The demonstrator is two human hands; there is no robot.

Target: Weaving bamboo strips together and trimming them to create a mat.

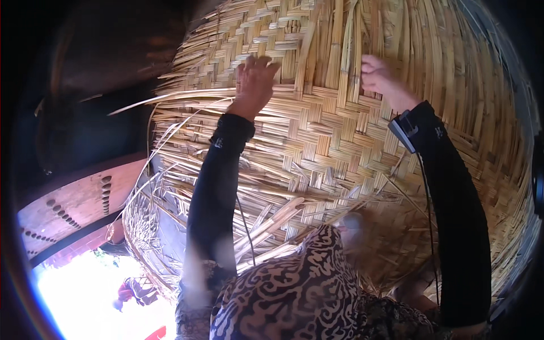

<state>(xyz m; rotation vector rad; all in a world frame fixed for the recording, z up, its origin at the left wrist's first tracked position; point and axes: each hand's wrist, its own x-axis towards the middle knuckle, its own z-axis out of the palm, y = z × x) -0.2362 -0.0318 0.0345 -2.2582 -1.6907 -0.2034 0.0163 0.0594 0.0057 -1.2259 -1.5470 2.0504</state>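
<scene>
A large woven mat (323, 145) of flat, straw-coloured strips spreads under both hands. My left hand (255, 85) rests on the weave, fingers bent and a little apart, over the inner end of a crosswise strip (170, 99) whose tip sticks out past the left edge. My right hand (385, 85) is slightly blurred; its curled fingers are apart beside long lengthwise strips (348, 51). Whether they touch these strips is unclear. Below the hands the weave is a tight pattern; on the upper right the lengthwise strips lie largely unwoven.
Loose strip ends (277, 218) stick up near my patterned clothing (283, 294). A bare foot (413, 289) shows on the mat at lower right. On the left runs a low wall (85, 198) with round holes; bright light lies beyond it. A small device (403, 133) with a cable sits on my right wrist.
</scene>
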